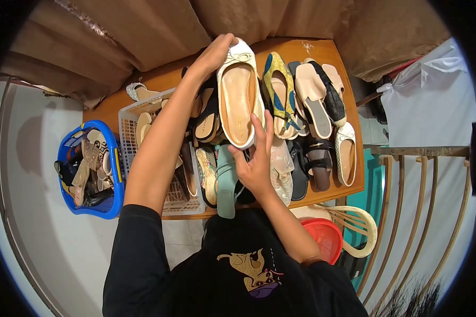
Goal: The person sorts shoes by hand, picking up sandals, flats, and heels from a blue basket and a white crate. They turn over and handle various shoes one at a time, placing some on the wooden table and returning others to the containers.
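Note:
A white ballet flat point(239, 105) with a bow at the toe is held up above the table, its beige insole facing me. My left hand point(215, 55) grips it by the toe end. At the heel is my right hand point(255, 169), the thumb near the heel's end and the fingers along its right side. Just below hangs a pale green sandal point(227, 182). To the right of the held shoe lies a yellow and blue slingback point(278, 95); to its left, a dark sandal point(206, 124).
A wooden table point(357, 158) carries rows of shoes, including beige slides point(310, 87) and a white woven flat point(345, 153). A white plastic basket point(129, 119) of shoes stands at left, beside a blue basket point(119, 179). A red basket point(322, 232) sits near a cream chair point(366, 232).

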Motion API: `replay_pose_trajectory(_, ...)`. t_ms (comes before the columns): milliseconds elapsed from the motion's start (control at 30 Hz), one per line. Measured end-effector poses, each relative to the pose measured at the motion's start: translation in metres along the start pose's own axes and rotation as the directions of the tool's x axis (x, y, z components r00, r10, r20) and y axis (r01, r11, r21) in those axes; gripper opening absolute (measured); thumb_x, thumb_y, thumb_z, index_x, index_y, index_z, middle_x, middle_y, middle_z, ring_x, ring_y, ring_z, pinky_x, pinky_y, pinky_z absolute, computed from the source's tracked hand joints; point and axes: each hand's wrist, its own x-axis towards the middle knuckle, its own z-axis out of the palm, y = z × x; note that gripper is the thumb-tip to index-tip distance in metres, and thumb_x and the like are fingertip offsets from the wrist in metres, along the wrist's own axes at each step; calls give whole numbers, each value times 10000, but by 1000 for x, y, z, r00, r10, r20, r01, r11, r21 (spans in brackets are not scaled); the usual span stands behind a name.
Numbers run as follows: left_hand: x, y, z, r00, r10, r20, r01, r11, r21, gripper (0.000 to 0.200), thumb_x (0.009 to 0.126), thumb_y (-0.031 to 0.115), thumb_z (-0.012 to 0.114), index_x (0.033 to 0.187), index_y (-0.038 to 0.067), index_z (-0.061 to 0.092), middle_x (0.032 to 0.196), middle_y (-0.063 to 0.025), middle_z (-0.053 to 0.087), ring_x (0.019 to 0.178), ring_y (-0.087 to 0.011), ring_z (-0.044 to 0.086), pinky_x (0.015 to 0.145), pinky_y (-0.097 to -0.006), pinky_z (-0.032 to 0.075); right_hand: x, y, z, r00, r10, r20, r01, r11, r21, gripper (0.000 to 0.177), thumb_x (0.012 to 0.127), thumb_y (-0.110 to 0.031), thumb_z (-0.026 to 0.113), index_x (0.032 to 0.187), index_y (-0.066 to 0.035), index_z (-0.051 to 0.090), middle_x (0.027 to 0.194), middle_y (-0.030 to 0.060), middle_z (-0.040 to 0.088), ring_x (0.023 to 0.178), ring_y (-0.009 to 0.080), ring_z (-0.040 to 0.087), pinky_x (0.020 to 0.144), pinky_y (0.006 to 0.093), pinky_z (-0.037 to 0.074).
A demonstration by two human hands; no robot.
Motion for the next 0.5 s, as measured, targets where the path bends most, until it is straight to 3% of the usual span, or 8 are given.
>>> replay_pose_trajectory(33,8,-8,0,989,120,-90,-113,990,80,547,1003,419,435,1246,-34,622,1293,-154,635,1164,-241,581,1062,-340,402,5,2,1,1000,-4,3,4,999,-48,810,918,16,709,1604,-105,295,1686,166,16,1506,321,313,1190,427,403)
replay_pose_trajectory(100,17,-12,-1,995,92,-41,-89,995,52,541,1014,402,413,1267,-37,604,1341,-167,606,1219,-263,558,1091,-347,377,13,0,2,999,47,8,-47,996,-78,796,917,9,708,1598,-97,309,1692,211,28,1513,372,310,1205,458,362)
replay_pose_trajectory(167,17,-2,5,981,169,-98,-157,980,121,560,1005,407,428,1286,-50,590,1354,-195,600,1244,-290,563,1097,-360,379,23,0,4,1000,-26,-14,23,984,-174,801,896,8,728,1587,-133,347,1654,323,62,1522,503,228,1196,501,320)
replay_pose_trajectory(200,32,-15,6,936,316,-153,-263,920,290,556,996,387,429,1232,-75,629,1307,-256,633,1234,-378,590,1079,-405,418,23,5,8,999,-29,-33,23,986,-164,755,920,-8,705,1579,-111,350,1617,368,148,1490,549,256,1194,537,307)
replay_pose_trajectory(267,29,-23,18,949,289,-123,-212,878,430,549,992,378,419,1185,-77,658,1265,-279,648,1214,-417,594,1070,-435,433,14,25,10,999,-7,35,17,957,-291,729,931,-24,696,1571,-98,356,1588,389,197,1469,572,269,1183,555,312)
replay_pose_trajectory(333,26,-23,28,953,303,7,-218,668,711,552,985,364,390,1059,-69,723,1171,-318,675,1165,-491,606,1058,-501,456,7,32,12,994,60,91,-18,916,-401,670,946,-57,677,1545,-42,376,1512,434,301,1413,616,309,1146,601,330)
replay_pose_trajectory(367,19,-23,36,995,75,-72,-10,761,649,554,986,368,382,1109,-58,715,1199,-330,663,1192,-489,599,1075,-503,445,4,33,13,993,63,95,-20,917,-398,670,946,-57,677,1545,-42,376,1512,434,301,1413,616,309,1146,601,330)
replay_pose_trajectory(500,18,-49,38,987,148,-62,-68,738,672,477,1007,324,373,1178,-19,657,1149,-325,674,1121,-497,622,1054,-522,435,3,35,5,996,-5,87,45,882,-469,666,930,-19,657,1535,-6,380,1511,433,296,1390,609,343,1128,603,345)
